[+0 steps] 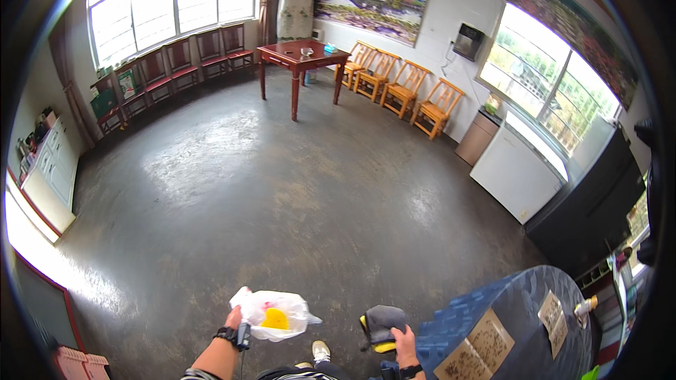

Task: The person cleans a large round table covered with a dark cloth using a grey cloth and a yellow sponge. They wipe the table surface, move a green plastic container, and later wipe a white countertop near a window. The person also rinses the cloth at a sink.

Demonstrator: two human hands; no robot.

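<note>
At the bottom of the view, left of centre, my left hand (233, 317) grips a white translucent plastic bag (296, 306). Something yellow (274, 319) shows through the bag. To the right, my right hand (405, 345) holds a folded grey cloth (385, 322) with yellow edges and underside. Both hands are held out over the dark floor, apart from each other, with one of my shoes (320, 351) visible between them. The cloth hangs close to the edge of a round table.
A round table (528, 295) with a blue cloth stands at the lower right, bearing brown sheets (488, 338) and a small bottle (585, 306). Beyond are a red wooden table (280, 51), wooden chairs (401, 89), a white chest freezer (515, 169) and, left, a white cabinet (58, 163).
</note>
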